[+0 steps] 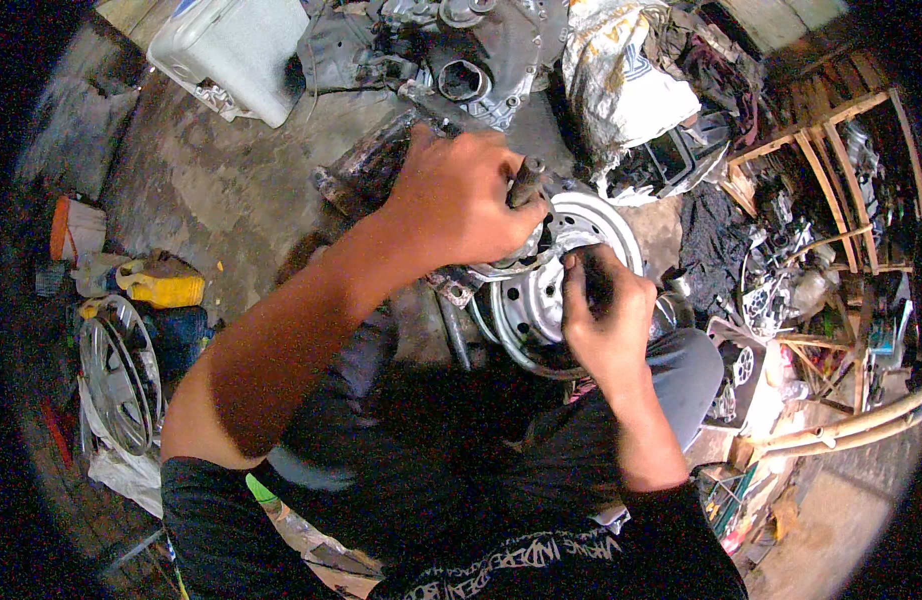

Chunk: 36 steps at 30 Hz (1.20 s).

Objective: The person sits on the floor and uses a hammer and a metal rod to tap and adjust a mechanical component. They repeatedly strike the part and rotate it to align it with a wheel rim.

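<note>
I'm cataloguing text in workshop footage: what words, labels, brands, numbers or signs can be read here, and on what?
Black shirt: pale printed lettering across the front; I don't copy out printed wording.
White sack: dark blue printed mark on creased material, too unclear to read.
Pale grey container: blue patch cut off by the picture's edge, no wording made out.
Silver wheel: no lettering made out.

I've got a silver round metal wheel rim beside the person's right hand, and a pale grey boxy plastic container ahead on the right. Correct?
Not quite: the pale grey boxy plastic container is ahead on the left, as the head view shows. The silver round metal wheel rim is beside the person's right hand.
</note>
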Available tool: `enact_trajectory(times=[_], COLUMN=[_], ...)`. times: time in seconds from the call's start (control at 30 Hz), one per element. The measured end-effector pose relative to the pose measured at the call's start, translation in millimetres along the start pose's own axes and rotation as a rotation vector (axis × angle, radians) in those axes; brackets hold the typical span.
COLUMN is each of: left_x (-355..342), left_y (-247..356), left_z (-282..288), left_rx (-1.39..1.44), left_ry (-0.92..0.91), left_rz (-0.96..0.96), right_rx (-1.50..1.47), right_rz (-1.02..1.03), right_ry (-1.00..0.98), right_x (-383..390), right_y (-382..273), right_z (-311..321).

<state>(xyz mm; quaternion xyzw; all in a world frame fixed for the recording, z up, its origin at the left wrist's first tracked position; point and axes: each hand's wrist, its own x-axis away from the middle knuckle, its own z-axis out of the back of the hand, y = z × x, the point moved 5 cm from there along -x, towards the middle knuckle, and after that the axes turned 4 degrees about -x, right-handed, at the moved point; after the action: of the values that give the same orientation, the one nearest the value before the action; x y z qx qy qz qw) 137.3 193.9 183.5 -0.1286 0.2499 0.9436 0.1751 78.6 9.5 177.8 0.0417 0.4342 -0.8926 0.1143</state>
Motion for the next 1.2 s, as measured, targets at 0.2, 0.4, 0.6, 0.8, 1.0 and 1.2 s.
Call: enact_trajectory(times=[0.2, 0.4, 0.6, 0.8, 1.0, 1.2], left_x=[4, 4, 2, 4, 5, 6], left_y=[-3, 0, 0, 3, 0, 5], left_z=[-20, -18, -19, -16, -17, -15], left_rx=[0.274, 0.223, 0.198, 0.173, 0.169, 0.147], left_ry=[-0.097, -0.155, -0.154, -0.099, -0.096, -0.101], left_rz=[0.021, 0.145, 0.104, 0.063, 0.055, 0.009], right_rx=[0.113, 0.117, 0.142, 0.093, 0.124, 0.204], right_rz=[0.116, 0.097, 0.155, 0.203, 0.197, 0.135], right_ry=[0.045, 0.068, 0.034, 0.024, 0.032, 0.057], right_x=[6, 8, 12, 20, 11, 0], right_y=[2, 10, 1, -4, -1, 4], right_z=[-9, -12, -17, -24, -20, -13])
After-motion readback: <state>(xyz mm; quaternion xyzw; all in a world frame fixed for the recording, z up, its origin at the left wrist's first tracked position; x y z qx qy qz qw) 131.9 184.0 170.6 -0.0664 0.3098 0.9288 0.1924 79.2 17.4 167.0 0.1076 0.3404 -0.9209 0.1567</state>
